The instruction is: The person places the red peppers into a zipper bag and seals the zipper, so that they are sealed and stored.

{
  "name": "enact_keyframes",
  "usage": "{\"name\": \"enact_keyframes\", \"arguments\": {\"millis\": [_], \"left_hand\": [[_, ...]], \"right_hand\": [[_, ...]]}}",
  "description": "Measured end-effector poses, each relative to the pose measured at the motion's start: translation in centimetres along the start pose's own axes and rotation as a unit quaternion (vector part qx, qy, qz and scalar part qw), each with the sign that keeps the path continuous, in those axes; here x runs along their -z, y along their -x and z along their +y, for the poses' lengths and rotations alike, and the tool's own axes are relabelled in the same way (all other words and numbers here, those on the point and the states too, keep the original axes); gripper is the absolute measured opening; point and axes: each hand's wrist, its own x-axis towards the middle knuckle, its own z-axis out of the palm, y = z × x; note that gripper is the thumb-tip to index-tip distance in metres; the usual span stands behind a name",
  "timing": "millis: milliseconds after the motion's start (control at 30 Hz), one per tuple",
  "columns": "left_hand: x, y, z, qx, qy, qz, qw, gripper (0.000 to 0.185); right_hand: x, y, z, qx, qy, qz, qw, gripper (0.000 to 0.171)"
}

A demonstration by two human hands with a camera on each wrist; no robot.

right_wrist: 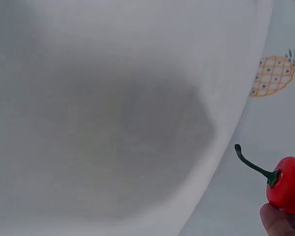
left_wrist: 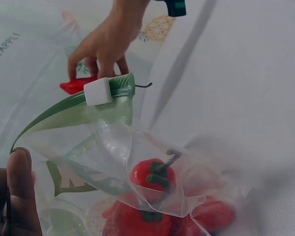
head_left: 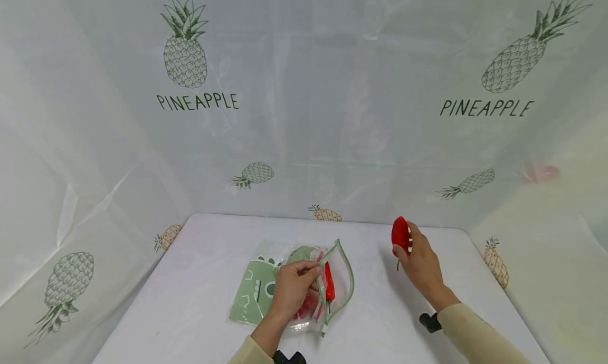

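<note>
Head view: the left hand point(head_left: 291, 287) pinches the green zip rim of a clear plastic zip bag point(head_left: 304, 285) lying on the white bench point(head_left: 190, 300), holding its mouth open over red peppers already inside. The right hand point(head_left: 420, 266), well apart, grips a red plastic chilli pepper point(head_left: 400, 235) clear of the bench. Judged step: loading; the next move calls for carrying the pepper to the held-open mouth.

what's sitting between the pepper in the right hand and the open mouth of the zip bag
Nothing visible. The right hand holds the red pepper off to the right of the zip bag, with only bare white table between them. The left hand pinches the bag's green rim, holding the mouth open; more red peppers already lie inside.
</note>
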Motion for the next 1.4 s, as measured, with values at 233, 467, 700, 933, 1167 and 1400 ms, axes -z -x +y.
{"name": "enact_keyframes", "arguments": {"millis": [233, 467, 700, 933, 1167, 1400], "left_hand": [[0.0, -0.1, 0.0, 0.006, -0.004, 0.001, 1.0000, 0.018], [0.1, 0.6, 1.6, 0.005, -0.013, -0.001, 0.9999, 0.018], [0.4, 0.0, 0.3, -0.001, 0.001, -0.010, 0.9999, 0.019], [0.4, -0.2, 0.3, 0.004, 0.008, -0.013, 0.9999, 0.018], [0.3, -0.1, 0.3, 0.004, 0.011, -0.012, 0.9999, 0.019], [0.2, -0.2, 0.4, 0.005, 0.015, -0.011, 0.9998, 0.018]], "right_hand": [[0.3, -0.1, -2.3, -0.012, -0.035, -0.005, 0.999, 0.078], [0.3, 0.0, -3.8, -0.027, -0.048, -0.008, 0.998, 0.079], [0.5, 0.2, -5.5, -0.044, -0.068, -0.013, 0.997, 0.080], [0.8, 0.4, -7.3, -0.066, -0.099, -0.025, 0.993, 0.083], [0.9, 0.8, -9.4, -0.089, -0.121, -0.048, 0.987, 0.082], [0.3, 1.5, -11.6, -0.121, -0.150, -0.078, 0.978, 0.084]]}}
